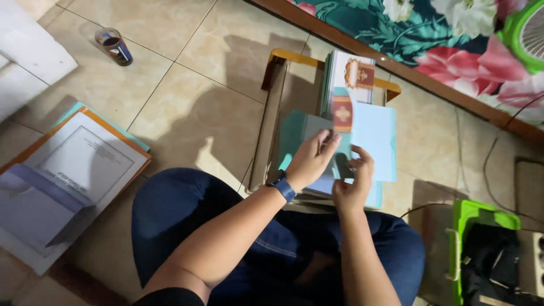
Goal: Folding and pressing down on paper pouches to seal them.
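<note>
Both hands meet over a cardboard box [266, 130] on the tiled floor [192, 107]. Left hand [310, 161] pinches the near edge of a light blue card [374, 136], fingers curled on it. Right hand [352, 184] pinches the same card from below. This card stands tall, its long side pointing away from the person, just above both hands. More cards [352, 72] stand in the box behind it.
</note>
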